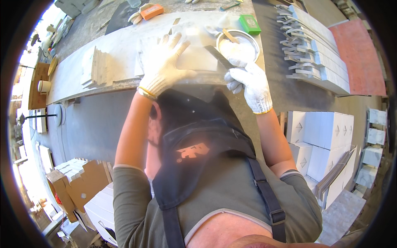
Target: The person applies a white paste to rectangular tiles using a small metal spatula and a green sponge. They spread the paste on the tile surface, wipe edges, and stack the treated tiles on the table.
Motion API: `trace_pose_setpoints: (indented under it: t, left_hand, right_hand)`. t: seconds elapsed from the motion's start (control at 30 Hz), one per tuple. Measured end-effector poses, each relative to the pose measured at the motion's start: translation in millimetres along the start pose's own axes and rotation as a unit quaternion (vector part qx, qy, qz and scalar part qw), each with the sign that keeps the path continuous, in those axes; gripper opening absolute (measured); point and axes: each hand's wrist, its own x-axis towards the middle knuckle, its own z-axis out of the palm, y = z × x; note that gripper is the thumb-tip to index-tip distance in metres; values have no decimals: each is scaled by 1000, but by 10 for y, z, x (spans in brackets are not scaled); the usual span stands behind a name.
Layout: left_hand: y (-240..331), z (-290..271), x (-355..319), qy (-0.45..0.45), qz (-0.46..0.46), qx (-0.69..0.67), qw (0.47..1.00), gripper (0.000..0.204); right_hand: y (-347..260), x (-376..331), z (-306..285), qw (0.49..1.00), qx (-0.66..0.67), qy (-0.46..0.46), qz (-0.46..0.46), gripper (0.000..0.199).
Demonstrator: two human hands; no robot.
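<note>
My left hand (pixel 165 64), in a white knit glove, lies with its fingers spread over a pale slab (pixel 198 58) on the workbench. Glare washes out the slab's outline under the fingers. In my right hand (pixel 252 84), also gloved, is a dark, flat scraper (pixel 219 57), its strip-like blade pointing up and left over the slab's right end. Just beyond that hand stands a round metal bowl (pixel 257 53) of white paste. A wooden-handled tool (pixel 230 36) leans inside the bowl.
A green box (pixel 249 25) sits behind the bowl, and an orange box (pixel 151 12) lies at the back. Thin pale tiles (pixel 94 68) are stacked on the left of the bench (pixel 68 82). Long slabs (pixel 318 49) and white cartons (pixel 320 130) stand at the right.
</note>
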Motion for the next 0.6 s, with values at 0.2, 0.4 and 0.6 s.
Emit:
trace_pose_setpoints:
  t: [0.2,0.4,0.6]
  left_hand:
    - [747,-213,-341,-12,-209,-352,912,46]
    - [1058,-169,-385,-57,-299,-576,758,29]
    - [972,-114,-426,0,-357,-637,683,31]
  right_hand:
    - [-131,-176,232,998,63,-15,12,42]
    - [-99,-363,424,997,20,-67,-19,53]
    - [-45,-89,34,959,-230,-5,-166,43]
